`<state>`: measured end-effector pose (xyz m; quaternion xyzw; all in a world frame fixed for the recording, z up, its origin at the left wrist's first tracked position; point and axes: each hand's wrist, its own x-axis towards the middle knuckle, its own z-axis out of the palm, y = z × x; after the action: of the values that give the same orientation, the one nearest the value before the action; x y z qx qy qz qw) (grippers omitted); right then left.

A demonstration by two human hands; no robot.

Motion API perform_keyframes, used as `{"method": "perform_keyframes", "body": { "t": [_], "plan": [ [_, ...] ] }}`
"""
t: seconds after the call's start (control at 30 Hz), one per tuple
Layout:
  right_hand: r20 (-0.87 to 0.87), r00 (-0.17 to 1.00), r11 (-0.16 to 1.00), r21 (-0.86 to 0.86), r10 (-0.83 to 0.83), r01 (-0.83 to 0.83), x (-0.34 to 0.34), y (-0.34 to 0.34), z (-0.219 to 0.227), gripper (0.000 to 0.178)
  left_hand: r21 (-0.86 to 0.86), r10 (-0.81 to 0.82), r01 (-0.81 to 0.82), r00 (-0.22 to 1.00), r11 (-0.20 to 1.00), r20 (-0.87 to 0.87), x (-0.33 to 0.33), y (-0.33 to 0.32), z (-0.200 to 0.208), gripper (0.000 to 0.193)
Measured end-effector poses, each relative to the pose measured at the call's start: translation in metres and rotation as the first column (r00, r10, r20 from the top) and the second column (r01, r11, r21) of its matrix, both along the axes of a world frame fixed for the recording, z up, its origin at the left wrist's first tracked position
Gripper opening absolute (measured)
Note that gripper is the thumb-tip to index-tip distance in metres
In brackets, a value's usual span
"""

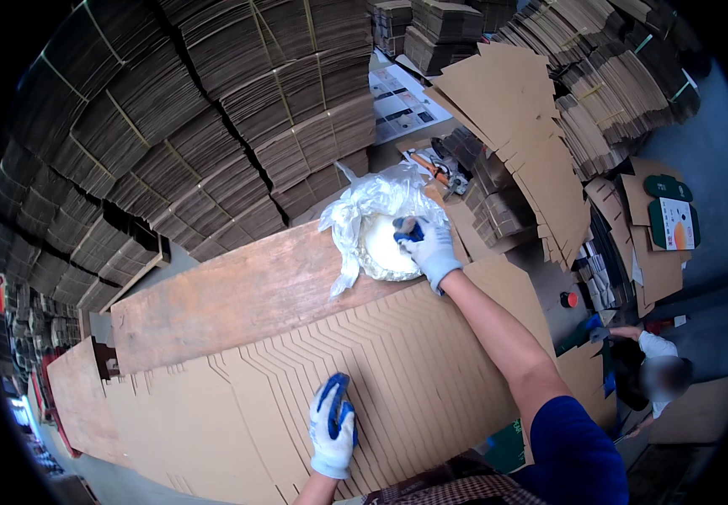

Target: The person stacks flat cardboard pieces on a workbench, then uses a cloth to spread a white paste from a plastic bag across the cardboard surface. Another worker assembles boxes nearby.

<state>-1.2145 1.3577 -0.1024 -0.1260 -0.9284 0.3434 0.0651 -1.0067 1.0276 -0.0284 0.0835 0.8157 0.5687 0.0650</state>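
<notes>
My right hand (431,250), in a white and blue glove, reaches over a round container lined with crumpled clear plastic (349,223). White paste (380,246) fills the container. The fingers are closed around a small greyish thing (408,226) at the paste; its kind is too small to tell. Below, my left hand (333,427), gloved alike, has its thumb apart from its fingers and holds nothing. It is over a row of overlapping, fanned brown cardboard sheets (414,362), whose stepped edges run across the near side of the table.
The wooden tabletop (237,286) extends left of the container. Tall strapped stacks of flat cardboard (237,126) stand behind it. More cardboard sheets (507,109) lean at the right, near a green printed box (671,215). Another person (663,379) is at the lower right.
</notes>
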Motion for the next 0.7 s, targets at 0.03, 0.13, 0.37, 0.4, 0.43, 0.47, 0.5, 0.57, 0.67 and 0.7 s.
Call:
{"method": "perform_keyframes", "body": {
  "t": [0.03,0.13,0.37,0.4,0.43,0.47,0.5,0.57,0.67,0.7],
  "plan": [
    [0.028,0.998,0.995,0.081,0.049,-0.051,0.001,-0.001,0.001,0.035,-0.053,-0.011,0.014,0.998,0.999,0.065,0.006,0.0,0.003,0.046],
    [0.004,0.995,0.993,-0.067,-0.1,0.1,0.002,-0.002,0.003,0.035,0.009,-0.036,0.035,0.981,0.999,0.192,0.025,0.007,0.014,0.046],
    [0.204,0.931,0.658,-0.662,-0.304,0.36,-0.009,0.02,-0.004,0.021,0.084,-0.087,0.066,0.953,0.994,0.29,0.043,0.004,0.007,0.043],
    [0.264,0.921,0.584,-0.714,-0.287,0.386,-0.011,0.022,-0.006,0.026,0.093,-0.07,0.044,0.952,0.995,0.298,0.046,0.0,0.004,0.043],
    [0.321,0.909,0.505,-0.756,-0.267,0.416,-0.012,0.026,-0.009,0.031,0.104,-0.056,0.025,0.95,0.994,0.307,0.047,-0.002,0.003,0.043],
    [0.34,0.908,0.481,-0.77,-0.246,0.419,-0.012,0.029,-0.011,0.03,0.104,-0.053,0.022,0.95,0.994,0.308,0.048,-0.003,0.003,0.042],
    [0.352,0.91,0.444,-0.795,-0.22,0.414,-0.013,0.032,-0.015,0.029,0.104,-0.05,0.019,0.95,0.994,0.308,0.047,-0.003,0.004,0.042],
    [0.368,0.914,0.365,-0.838,-0.168,0.405,-0.014,0.038,-0.02,0.026,0.108,-0.041,0.008,0.951,0.994,0.306,0.047,-0.003,0.005,0.041],
    [0.402,0.913,0.104,-0.907,-0.075,0.408,-0.009,0.036,-0.019,0.02,0.108,-0.029,-0.005,0.952,0.994,0.304,0.049,-0.003,0.006,0.041],
    [0.395,0.917,-0.002,-0.918,-0.048,0.396,-0.009,0.034,-0.021,0.018,0.106,-0.037,0.005,0.952,0.994,0.303,0.049,-0.003,0.008,0.041]
  ]
}}
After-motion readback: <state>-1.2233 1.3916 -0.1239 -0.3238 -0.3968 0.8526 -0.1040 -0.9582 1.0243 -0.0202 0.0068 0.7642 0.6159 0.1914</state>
